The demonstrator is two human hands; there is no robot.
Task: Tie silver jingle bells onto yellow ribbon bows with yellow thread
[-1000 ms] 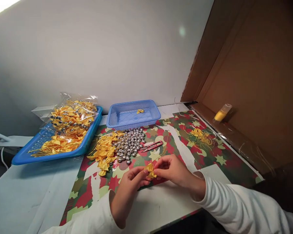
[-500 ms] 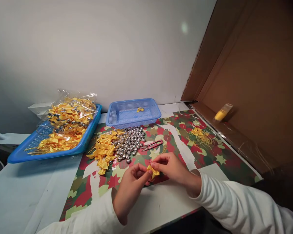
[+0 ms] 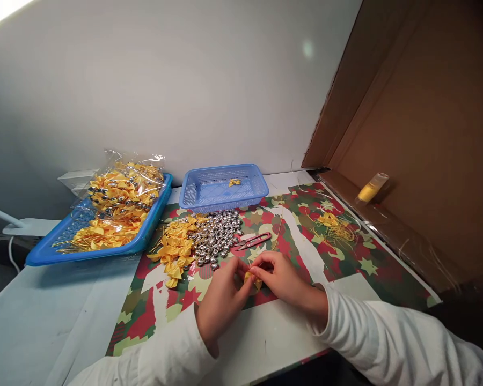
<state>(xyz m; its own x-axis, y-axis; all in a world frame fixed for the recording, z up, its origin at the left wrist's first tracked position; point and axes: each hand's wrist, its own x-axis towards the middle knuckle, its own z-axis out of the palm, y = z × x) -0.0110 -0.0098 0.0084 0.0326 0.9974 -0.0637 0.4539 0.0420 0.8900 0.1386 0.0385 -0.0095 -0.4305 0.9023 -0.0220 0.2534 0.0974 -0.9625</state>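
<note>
Both hands meet over the patterned mat (image 3: 346, 268) near the table's front. My left hand (image 3: 224, 296) and my right hand (image 3: 279, 276) pinch a small yellow ribbon bow (image 3: 248, 277) between their fingertips; most of the bow is hidden by the fingers. Just behind the hands lie a heap of silver bells (image 3: 217, 238) and a pile of yellow bows (image 3: 177, 247). Red thread snips (image 3: 253, 241) rest to the right of the bells.
A small blue basket (image 3: 224, 187) with one bow stands at the back. A large blue tray (image 3: 96, 225) holds bagged bows and bells at the left. Yellow thread scraps (image 3: 334, 225) lie at the right, and a yellow spool (image 3: 370, 188) sits by the cardboard wall (image 3: 418, 134).
The hands have drawn closer together around the bow and shifted slightly away from me. The view has moved a little.
</note>
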